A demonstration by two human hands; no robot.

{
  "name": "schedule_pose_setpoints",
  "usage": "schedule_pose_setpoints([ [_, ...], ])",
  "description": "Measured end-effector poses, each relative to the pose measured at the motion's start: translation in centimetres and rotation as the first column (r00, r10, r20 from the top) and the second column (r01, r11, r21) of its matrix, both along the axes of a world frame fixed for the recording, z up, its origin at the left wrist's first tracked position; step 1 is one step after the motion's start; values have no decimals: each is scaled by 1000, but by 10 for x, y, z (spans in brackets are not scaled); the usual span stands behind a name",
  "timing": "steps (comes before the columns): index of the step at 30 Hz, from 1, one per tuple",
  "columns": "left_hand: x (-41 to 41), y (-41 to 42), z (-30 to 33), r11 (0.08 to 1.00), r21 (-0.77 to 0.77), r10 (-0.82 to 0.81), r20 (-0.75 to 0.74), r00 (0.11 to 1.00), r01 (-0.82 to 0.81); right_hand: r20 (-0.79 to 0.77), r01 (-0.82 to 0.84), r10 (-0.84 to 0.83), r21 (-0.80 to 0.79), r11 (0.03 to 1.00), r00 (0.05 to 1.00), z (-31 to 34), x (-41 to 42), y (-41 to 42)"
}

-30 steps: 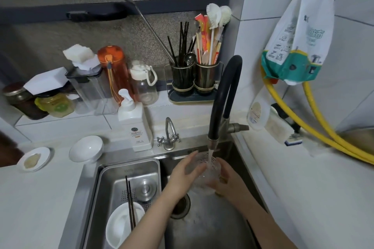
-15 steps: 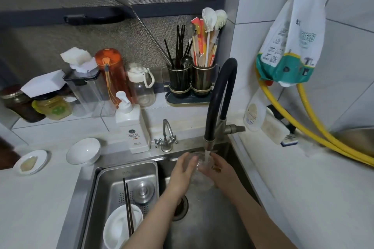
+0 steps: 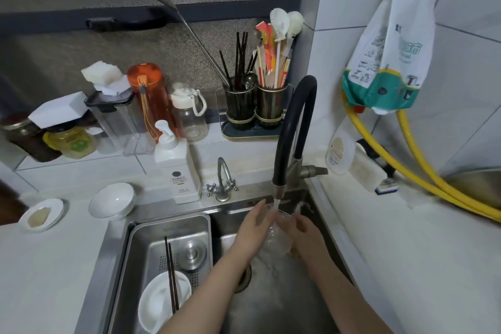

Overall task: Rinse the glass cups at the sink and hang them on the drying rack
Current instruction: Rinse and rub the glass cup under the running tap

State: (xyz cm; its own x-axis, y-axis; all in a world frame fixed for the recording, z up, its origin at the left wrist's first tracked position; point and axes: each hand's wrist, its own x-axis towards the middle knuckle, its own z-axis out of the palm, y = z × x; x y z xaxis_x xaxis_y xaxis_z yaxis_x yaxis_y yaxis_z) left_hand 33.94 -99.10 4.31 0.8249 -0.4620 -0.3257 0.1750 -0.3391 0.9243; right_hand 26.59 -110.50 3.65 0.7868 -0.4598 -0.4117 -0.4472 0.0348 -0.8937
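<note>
1. The glass cup is inside the sink, directly under the tap. The water falls on it, so it is held here to be rinsed.
2. The cup is between the two hands, low over the basin. I think this keeps the splashing inside the sink.
3. The left hand is on the left side of the cup. Its fingers look nearly straight and close together, and they lie flat against the glass, pointing up toward the spout.
4. The right hand is on the right side. Its fingers are curled around the cup and seem to carry it; the exact grip is partly hidden by water and glass.
5. Both forearms come from the bottom of the view and meet at the cup.
6. In my judgement the rinsing step is in progress. No drying rack is visible, so hanging is not yet done.
7. Wet glass is slippery, so the hold should be firm.
</note>
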Motion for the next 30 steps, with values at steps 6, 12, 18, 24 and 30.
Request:
schedule_pose_setpoints([
  [6,5,-13,-1,981,191,-40,163,986,8,-74,97,-82,215,972,994,-7,1,0],
  [12,8,-16,3,944,323,-42,338,940,-74,-223,208,-130,376,903,966,-4,17,-3],
  [18,10,0,4,916,359,53,337,940,-180,-153,182,-127,434,882,980,-6,26,11],
  [24,19,17,5,891,412,115,199,973,-190,-171,61,2,360,931,985,11,43,19],
  [30,30,20,11,916,365,162,37,986,-164,-38,-58,74,321,945,996,17,36,15],
])
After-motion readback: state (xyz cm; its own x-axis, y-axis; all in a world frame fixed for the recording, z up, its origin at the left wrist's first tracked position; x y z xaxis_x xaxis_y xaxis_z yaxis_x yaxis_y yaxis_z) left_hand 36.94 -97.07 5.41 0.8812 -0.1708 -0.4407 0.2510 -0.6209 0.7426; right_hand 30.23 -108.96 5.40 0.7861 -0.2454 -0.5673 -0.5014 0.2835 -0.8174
